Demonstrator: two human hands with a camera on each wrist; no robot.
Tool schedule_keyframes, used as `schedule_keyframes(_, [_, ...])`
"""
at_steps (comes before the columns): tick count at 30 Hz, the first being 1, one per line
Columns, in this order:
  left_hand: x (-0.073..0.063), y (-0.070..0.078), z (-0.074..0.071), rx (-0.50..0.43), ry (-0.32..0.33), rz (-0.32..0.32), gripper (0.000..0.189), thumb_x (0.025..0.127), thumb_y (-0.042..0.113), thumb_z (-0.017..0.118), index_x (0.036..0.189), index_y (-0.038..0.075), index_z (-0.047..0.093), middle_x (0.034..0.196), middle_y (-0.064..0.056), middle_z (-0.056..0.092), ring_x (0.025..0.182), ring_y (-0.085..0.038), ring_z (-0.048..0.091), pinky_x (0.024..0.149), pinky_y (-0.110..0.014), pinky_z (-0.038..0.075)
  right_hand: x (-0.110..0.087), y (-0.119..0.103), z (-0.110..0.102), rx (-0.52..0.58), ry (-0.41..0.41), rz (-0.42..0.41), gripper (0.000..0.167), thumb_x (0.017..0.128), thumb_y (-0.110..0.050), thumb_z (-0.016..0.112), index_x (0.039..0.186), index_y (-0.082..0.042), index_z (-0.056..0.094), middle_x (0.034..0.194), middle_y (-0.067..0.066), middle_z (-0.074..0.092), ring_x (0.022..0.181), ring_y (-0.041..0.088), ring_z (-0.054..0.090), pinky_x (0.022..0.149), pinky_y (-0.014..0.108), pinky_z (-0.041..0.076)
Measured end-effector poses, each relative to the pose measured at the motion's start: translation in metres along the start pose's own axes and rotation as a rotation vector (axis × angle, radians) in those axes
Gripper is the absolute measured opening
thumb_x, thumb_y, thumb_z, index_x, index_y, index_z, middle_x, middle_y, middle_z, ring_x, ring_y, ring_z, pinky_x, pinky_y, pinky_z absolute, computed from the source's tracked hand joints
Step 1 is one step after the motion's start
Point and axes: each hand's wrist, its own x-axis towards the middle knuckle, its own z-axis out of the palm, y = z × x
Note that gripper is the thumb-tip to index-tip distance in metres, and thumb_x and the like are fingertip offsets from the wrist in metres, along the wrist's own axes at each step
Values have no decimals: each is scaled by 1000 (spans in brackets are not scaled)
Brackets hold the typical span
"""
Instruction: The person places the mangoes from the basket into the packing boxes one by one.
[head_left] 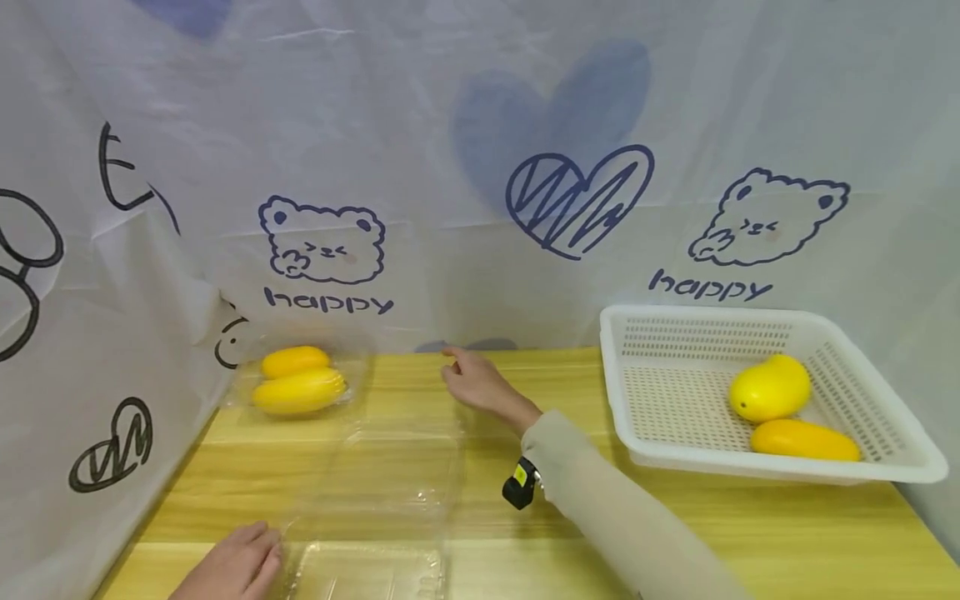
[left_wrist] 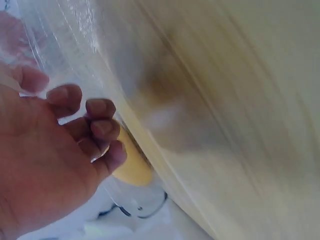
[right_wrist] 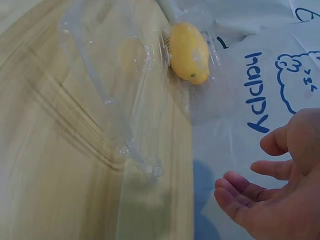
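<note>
Over a yellow wood-grain counter [head_left: 495,567], with right hand [head_left: 478,383] outstretched, left hand [head_left: 234,567] near clear rectangular plastic box [head_left: 367,552], both loose-fingered, well apart.

Dim, soft-focus left wrist view

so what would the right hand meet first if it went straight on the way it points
Probably the white printed sheet behind the table, ahead of the right hand in the head view; depth is unclear.
</note>
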Motion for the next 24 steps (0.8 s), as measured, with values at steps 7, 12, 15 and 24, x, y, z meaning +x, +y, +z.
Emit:
schedule_keyframes(7, [3, 39, -5, 221, 146, -14, 27, 102, 17, 52, 77, 20, 44, 74, 10, 38, 69, -10, 41, 62, -32, 38, -11, -1, -12, -162, 30, -50, 51, 109, -26, 37, 157, -9, 38, 139, 13, 59, 142, 36, 42, 117, 51, 31])
schedule_keyframes(12, [16, 54, -7, 221, 103, -63, 27, 105, 20, 48, 79, 17, 47, 74, 6, 40, 68, -13, 39, 63, -32, 37, -21, -3, -22, -256, 20, -88, 52, 110, -30, 38, 159, -12, 35, 158, 15, 41, 144, 38, 39, 115, 54, 33])
schedule_keyframes(15, [25, 64, -8, 202, 89, -88, 24, 107, 22, 47, 93, 11, 63, 85, 3, 55, 77, -17, 51, 69, -38, 44, -29, -4, -30, -303, 1, -121, 53, 110, -32, 41, 160, -13, 33, 156, 20, 40, 141, 40, 43, 112, 56, 37])
schedule_keyframes(24, [53, 87, -7, 183, 131, -83, 31, 109, 22, 40, 84, 15, 56, 79, 2, 46, 79, -18, 46, 70, -37, 40, -50, 2, -48, -421, -1, -210, 55, 109, -33, 47, 158, -9, 37, 153, 21, 43, 137, 37, 45, 110, 54, 40])
